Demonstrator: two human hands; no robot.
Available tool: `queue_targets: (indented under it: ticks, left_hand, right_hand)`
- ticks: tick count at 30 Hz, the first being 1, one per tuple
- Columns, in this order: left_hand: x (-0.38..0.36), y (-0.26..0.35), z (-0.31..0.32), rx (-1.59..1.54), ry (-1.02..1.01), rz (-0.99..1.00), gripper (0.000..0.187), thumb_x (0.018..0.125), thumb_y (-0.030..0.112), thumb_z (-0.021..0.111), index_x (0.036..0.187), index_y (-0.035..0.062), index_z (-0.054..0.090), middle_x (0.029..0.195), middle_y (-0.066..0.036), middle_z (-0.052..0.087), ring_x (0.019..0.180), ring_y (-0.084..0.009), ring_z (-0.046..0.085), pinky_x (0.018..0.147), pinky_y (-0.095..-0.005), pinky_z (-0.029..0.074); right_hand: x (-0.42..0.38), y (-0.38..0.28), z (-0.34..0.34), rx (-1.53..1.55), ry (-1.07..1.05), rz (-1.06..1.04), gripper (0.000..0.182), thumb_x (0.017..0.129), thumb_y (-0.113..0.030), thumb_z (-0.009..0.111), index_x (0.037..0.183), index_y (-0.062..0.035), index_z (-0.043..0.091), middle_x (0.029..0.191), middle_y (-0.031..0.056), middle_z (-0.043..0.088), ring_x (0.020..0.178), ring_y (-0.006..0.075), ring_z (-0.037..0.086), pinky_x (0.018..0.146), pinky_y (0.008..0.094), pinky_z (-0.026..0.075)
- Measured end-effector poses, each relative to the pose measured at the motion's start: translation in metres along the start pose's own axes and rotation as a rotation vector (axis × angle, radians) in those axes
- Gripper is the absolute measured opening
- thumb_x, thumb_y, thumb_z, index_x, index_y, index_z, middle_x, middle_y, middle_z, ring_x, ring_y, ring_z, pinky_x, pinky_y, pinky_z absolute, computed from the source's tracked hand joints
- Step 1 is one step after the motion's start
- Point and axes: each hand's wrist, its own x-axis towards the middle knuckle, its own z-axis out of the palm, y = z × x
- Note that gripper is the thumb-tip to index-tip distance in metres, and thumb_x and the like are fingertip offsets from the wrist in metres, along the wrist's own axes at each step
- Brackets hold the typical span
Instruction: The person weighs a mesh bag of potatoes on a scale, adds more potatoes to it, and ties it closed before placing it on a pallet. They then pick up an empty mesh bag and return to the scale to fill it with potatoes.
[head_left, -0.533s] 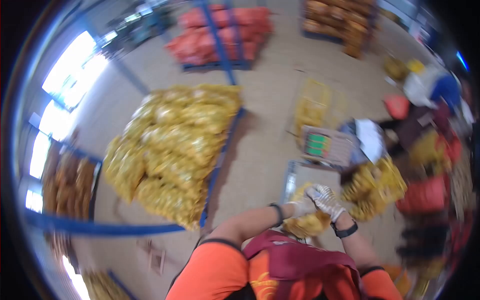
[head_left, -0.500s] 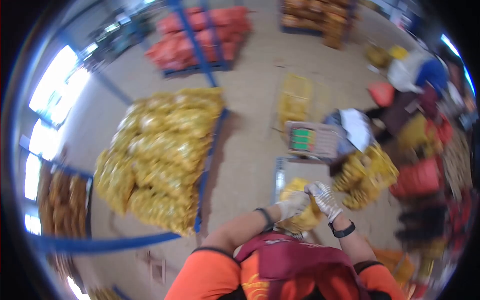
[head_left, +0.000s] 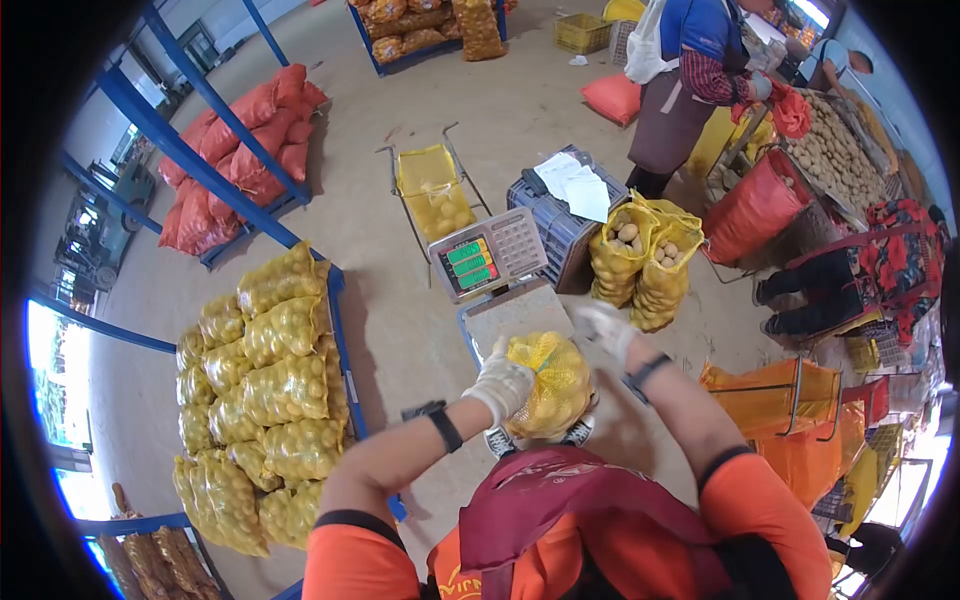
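By the weighing platform's (head_left: 520,308) near edge, the left hand (head_left: 503,386) clamps the yellow mesh potato bag (head_left: 553,395); the right hand (head_left: 604,326), now drawn away, blurs, grip unclear, apparently leaving one-handed support.

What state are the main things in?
Yellow mesh sack nearest the person: holding potatoes
White-gloved left hand: gripping it
White-gloved right hand: blurred, grip unclear
Grey plastic scale display: lit green
Two yellow mesh sacks beside blue plastic crate: open, filled
Yellow mesh sacks on blue pallet: stacked, filled
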Motion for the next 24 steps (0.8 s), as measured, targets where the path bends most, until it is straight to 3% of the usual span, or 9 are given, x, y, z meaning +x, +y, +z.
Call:
queue_targets:
  ticks: [5,8,10,13,14,18,21,23,24]
  left_hand:
    - [0.029,-0.006,0.041,0.115,-0.046,-0.032,0.024,0.082,0.018,0.047,0.09,0.0104,0.068,0.089,-0.007,0.067,0.088,-0.0256,0.062,0.098,-0.0442,0.03]
    - [0.008,-0.018,0.067,-0.281,0.512,-0.061,0.02,0.082,0.024,0.051,0.089,0.0098,0.062,0.077,-0.005,0.065,0.076,-0.0236,0.061,0.072,-0.0415,0.047]
    - [0.012,-0.023,0.071,-2.062,-0.08,-0.545,0.019,0.083,0.026,0.053,0.076,0.0098,0.057,0.069,-0.004,0.059,0.068,-0.0197,0.057,0.06,-0.0368,0.048]
    - [0.03,0.006,0.097,-2.994,0.218,-0.411,0.023,0.083,0.029,0.054,0.071,0.01,0.054,0.065,-0.002,0.054,0.062,-0.0169,0.053,0.058,-0.0332,0.047]
    - [0.026,0.009,0.082,-3.002,0.221,-0.394,0.023,0.083,0.029,0.054,0.071,0.01,0.054,0.065,-0.002,0.054,0.062,-0.0169,0.053,0.058,-0.0332,0.047]
    - [0.026,0.015,0.064,-3.007,0.171,-0.599,0.022,0.084,0.029,0.052,0.076,0.0088,0.055,0.068,-0.003,0.056,0.063,-0.0189,0.055,0.061,-0.0369,0.049]
    - [0.017,0.001,0.064,-2.57,0.146,-0.632,0.027,0.085,0.033,0.052,0.09,0.0066,0.056,0.08,-0.005,0.061,0.075,-0.0217,0.061,0.066,-0.0416,0.051]
    - [0.014,-0.007,0.064,-2.945,-0.142,-0.256,0.033,0.086,0.036,0.051,0.098,0.0049,0.053,0.089,-0.009,0.062,0.08,-0.0234,0.062,0.062,-0.042,0.053]
    - [0.016,-0.008,0.063,-3.068,-0.129,-0.241,0.038,0.086,0.039,0.05,0.104,0.0056,0.05,0.094,-0.013,0.061,0.076,-0.0247,0.063,0.058,-0.041,0.054]
  right_hand:
    - [-0.035,-0.008,0.161,-1.176,-0.455,-0.892,0.026,0.082,-0.02,0.055,0.105,-0.0077,0.057,0.087,0.0084,0.061,0.077,0.0169,0.059,0.064,0.029,0.048]
    - [-0.096,-0.009,0.132,-0.569,-0.386,-0.672,0.025,0.083,-0.02,0.054,0.095,0.0014,0.058,0.076,0.0048,0.059,0.073,0.0186,0.056,0.071,0.0289,0.047]
    - [-0.072,0.018,0.067,-0.884,-0.07,-0.918,0.022,0.085,-0.019,0.053,0.098,-0.0017,0.057,0.083,0.0026,0.058,0.079,0.0146,0.055,0.07,0.0281,0.047]
    - [-0.089,0.069,0.047,-0.12,-0.525,0.034,0.019,0.085,-0.017,0.057,0.101,-0.0077,0.055,0.076,-0.0024,0.051,0.072,0.0087,0.051,0.064,0.0239,0.046]
    - [-0.083,0.085,0.044,0.156,-0.811,0.34,0.019,0.084,-0.016,0.059,0.101,-0.0095,0.054,0.072,-0.0038,0.048,0.069,0.0069,0.05,0.063,0.0225,0.045]
    - [-0.098,0.074,0.031,0.0,-0.54,0.178,0.025,0.083,-0.017,0.06,0.106,-0.0093,0.053,0.064,-0.0047,0.04,0.061,0.0058,0.045,0.062,0.0202,0.045]
    - [-0.116,0.046,0.032,-0.187,-0.171,-0.084,0.029,0.085,-0.018,0.054,0.112,-0.0068,0.052,0.069,0.002,0.049,0.068,0.0119,0.052,0.065,0.0263,0.047]
    - [-0.114,0.048,0.028,-1.047,-0.122,-0.744,0.03,0.086,-0.014,0.05,0.114,-0.0039,0.051,0.084,0.0043,0.059,0.065,0.0139,0.057,0.058,0.0272,0.048]
    - [-0.114,0.05,0.027,-1.048,-0.131,-0.754,0.03,0.086,-0.014,0.05,0.114,-0.0039,0.051,0.084,0.0043,0.059,0.065,0.0139,0.057,0.058,0.0272,0.048]
